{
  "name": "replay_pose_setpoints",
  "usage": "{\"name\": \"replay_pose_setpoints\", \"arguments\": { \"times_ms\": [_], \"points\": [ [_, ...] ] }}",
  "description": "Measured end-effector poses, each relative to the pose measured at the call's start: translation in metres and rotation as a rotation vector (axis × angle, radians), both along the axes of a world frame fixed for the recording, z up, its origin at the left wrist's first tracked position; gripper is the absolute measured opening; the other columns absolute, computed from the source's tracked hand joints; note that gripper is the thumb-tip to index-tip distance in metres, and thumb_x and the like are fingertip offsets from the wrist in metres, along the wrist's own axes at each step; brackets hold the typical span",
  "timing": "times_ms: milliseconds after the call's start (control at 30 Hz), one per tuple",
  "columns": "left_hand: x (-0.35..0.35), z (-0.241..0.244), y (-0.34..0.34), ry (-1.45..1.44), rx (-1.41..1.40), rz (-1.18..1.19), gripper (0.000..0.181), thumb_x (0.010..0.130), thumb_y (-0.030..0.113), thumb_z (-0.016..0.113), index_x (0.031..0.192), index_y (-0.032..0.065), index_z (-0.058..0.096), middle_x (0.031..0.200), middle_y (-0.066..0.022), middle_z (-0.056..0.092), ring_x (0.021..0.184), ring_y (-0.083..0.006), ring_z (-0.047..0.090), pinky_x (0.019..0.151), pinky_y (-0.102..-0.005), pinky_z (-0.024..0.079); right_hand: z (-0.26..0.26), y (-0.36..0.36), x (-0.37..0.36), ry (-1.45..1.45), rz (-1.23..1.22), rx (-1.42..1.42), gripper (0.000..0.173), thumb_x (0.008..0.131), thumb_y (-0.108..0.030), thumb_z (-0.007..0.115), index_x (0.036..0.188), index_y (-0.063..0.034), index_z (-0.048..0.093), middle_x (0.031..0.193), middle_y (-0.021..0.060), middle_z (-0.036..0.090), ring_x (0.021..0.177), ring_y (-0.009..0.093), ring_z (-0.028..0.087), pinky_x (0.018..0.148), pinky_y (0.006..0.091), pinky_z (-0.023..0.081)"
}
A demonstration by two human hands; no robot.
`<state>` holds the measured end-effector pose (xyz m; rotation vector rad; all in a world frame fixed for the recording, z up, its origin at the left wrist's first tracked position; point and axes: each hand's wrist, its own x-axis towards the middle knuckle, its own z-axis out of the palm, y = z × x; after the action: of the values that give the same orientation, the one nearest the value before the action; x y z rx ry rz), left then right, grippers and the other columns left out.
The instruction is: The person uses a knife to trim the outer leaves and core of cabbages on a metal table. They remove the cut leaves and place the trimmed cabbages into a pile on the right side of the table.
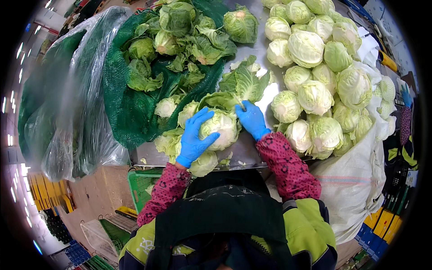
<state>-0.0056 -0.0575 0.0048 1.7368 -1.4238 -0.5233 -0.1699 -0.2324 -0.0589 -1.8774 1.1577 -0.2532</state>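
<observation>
My left hand, in a blue glove, curves over a pale trimmed cabbage head and holds it on the metal tabletop. The fingers of my right hand, gloved the same way, are curled at the stem end of a broad green cabbage leaf on the head's far side. A small slim thing shows at those fingertips, too small to name. Another loose-looking leaf arches over the back of the head. Below my left hand sits another pale cabbage near the table's front edge.
Left, a green mesh sack lies under untrimmed cabbages, beside clear plastic sheeting. Pale cabbages are piled at right, by a white woven sack. A green crate stands below the metal table.
</observation>
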Motion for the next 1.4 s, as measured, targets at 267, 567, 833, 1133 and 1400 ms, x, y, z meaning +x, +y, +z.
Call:
{"name": "replay_pose_setpoints", "arguments": {
  "times_ms": [267, 567, 833, 1133, 1400],
  "points": [
    [-0.011, -0.022, 0.001, 0.07, -0.048, 0.31, 0.061, 0.083, 0.022, 0.08, 0.135, 0.0055, 0.053, 0.139, -0.0153, 0.053, 0.13, -0.0338, 0.049, 0.11, -0.0423, 0.039, 0.042, 0.051, -0.037, -0.034, 0.053, -0.107, 0.079, 0.097, -0.055, 0.053, 0.159, -0.0149, 0.024, 0.091, 0.0263, 0.07, 0.076, 0.046, 0.067, 0.066, 0.0514, 0.052],
    [-0.023, -0.015, -0.006, -0.09, -0.048, 0.281, 0.062, 0.083, 0.023, 0.08, 0.136, 0.0072, 0.052, 0.143, -0.0157, 0.051, 0.13, -0.035, 0.048, 0.109, -0.0427, 0.04, 0.067, 0.082, -0.03, 0.126, 0.194, -0.396, 0.069, 0.102, -0.052, 0.047, 0.161, -0.0215, 0.026, 0.077, 0.0174, 0.065, 0.06, 0.037, 0.065, 0.053, 0.0486, 0.05],
    [-0.008, 0.017, -0.002, -0.064, 0.116, 0.071, 0.078, 0.077, 0.025, 0.084, 0.145, 0.0095, 0.048, 0.144, -0.0182, 0.047, 0.131, -0.036, 0.046, 0.11, -0.0438, 0.04, 0.017, 0.054, -0.01, -0.314, -0.1, -0.171, 0.051, 0.1, -0.05, 0.053, 0.141, -0.0204, 0.055, 0.084, 0.0242, 0.07, 0.082, 0.042, 0.069, 0.072, 0.0482, 0.054],
    [-0.007, -0.01, 0.007, 0.131, 0.044, 0.132, 0.075, 0.074, 0.03, 0.087, 0.138, 0.0125, 0.053, 0.138, -0.0179, 0.051, 0.127, -0.0349, 0.049, 0.107, -0.0436, 0.041, -0.045, 0.017, -0.003, -0.033, -0.165, -0.136, 0.059, 0.095, -0.051, 0.058, 0.137, -0.0091, 0.053, 0.094, 0.0264, 0.071, 0.088, 0.044, 0.068, 0.072, 0.0511, 0.054],
    [-0.024, -0.002, -0.001, -0.002, 0.113, 0.182, 0.079, 0.074, 0.033, 0.087, 0.141, 0.0122, 0.05, 0.139, -0.0166, 0.045, 0.13, -0.0368, 0.044, 0.108, -0.046, 0.039, 0.065, 0.09, -0.037, 0.048, 0.074, -0.23, 0.072, 0.101, -0.054, 0.048, 0.158, -0.0146, 0.029, 0.082, 0.0238, 0.069, 0.071, 0.043, 0.067, 0.06, 0.0498, 0.052]
  ]
}}
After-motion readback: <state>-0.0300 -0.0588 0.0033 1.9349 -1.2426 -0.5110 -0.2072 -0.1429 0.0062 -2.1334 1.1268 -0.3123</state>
